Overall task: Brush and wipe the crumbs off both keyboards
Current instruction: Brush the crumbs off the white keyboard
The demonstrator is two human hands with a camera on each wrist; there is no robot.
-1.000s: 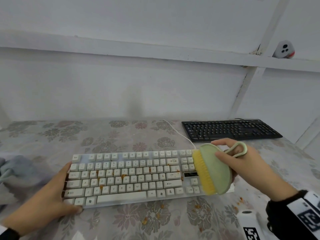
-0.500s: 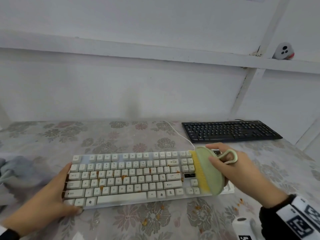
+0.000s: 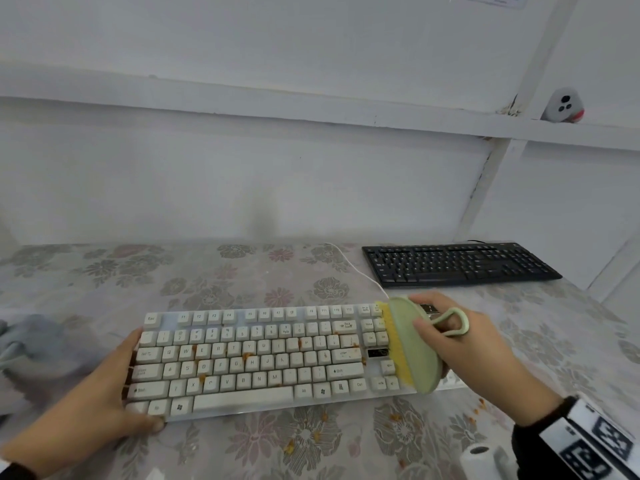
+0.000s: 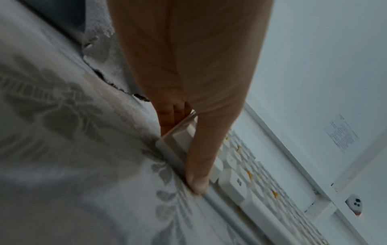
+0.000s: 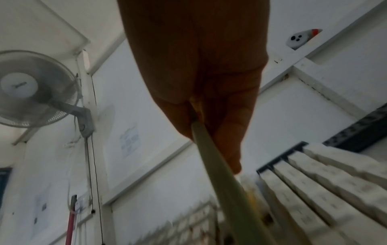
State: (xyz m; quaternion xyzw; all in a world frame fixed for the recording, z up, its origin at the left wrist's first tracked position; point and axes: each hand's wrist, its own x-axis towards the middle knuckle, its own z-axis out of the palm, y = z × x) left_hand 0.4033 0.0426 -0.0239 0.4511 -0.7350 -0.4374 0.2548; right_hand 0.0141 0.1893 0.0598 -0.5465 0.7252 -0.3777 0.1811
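The right hand, gripping the brush, has moved leftward over the white keyboard; the left hand still clasps its end.

Matt white plastic keyboard, smooth pale-green plastic brush with yellow bristles, glossy floral table cover, fuzzy grey cloth

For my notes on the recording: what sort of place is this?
Probably a plain workroom or test room, not a furnished office: bare white panel walls, a table under a flowered cloth, and a wall fan.
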